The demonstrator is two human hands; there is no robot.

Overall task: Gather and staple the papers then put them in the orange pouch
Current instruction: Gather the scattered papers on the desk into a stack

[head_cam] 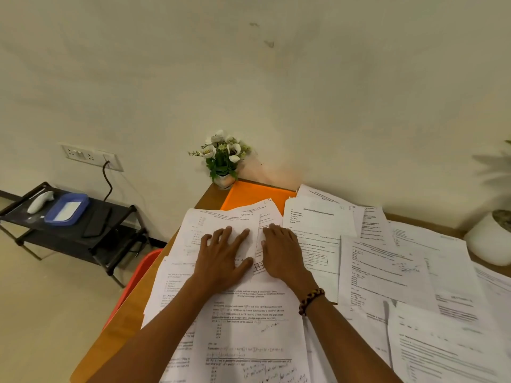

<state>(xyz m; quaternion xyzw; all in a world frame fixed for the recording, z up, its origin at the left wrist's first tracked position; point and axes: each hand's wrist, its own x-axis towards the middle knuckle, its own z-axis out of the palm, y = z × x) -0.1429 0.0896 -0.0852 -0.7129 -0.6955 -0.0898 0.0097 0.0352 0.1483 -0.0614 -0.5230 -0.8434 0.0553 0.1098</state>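
Several printed white papers (381, 266) lie scattered and overlapping across the wooden table (121, 322). My left hand (221, 258) rests flat, fingers spread, on a sheet (199, 230) at the table's left side. My right hand (282, 252) lies palm down beside it on a neighbouring sheet (265, 214); a beaded bracelet circles that wrist. The orange pouch (254, 194) lies flat at the table's far corner, partly covered by papers. No stapler is visible.
A small pot of white flowers (224, 158) stands at the far corner by the wall. A white round pot (489, 239) sits at the right edge. A black shelf (69, 225) with a blue tray stands left of the table, and an orange chair (138, 275) is beside it.
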